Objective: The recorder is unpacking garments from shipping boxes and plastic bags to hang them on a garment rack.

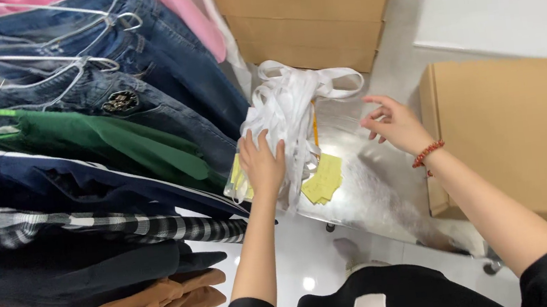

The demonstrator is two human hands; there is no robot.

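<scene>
A: Left hand (pixel 262 163)?
B: Flat on the bundle of white straps (pixel 285 114), fingers together and pressed into the lower left of it. No full wrap visible, more a press than a grasp.
A: Bundle location?
B: On the metal table (pixel 387 188), near its left edge, just beside the hanging clothes. Loops fanned out at the top, tails drooping over the table's near edge.
A: Right hand (pixel 395 124)?
B: Hovering above the table, right of the bundle, apart from it. Fingers loosely spread and slightly curled, holding nothing. Red bead bracelet (pixel 428 153) on the wrist.
A: Anything else close by?
B: Yellow paper tags (pixel 324 178) under the straps' right side, flat on the table. Clear bag (pixel 237 181) under the left palm, contents hard to tell.
A: Surroundings?
B: Jeans on wire hangers (pixel 105 63) top left, green garment (pixel 114 141) below, striped fabric (pixel 124 225) lower. Cardboard box (pixel 525 132) right of the table, stacked cartons (pixel 305 12) behind.
</scene>
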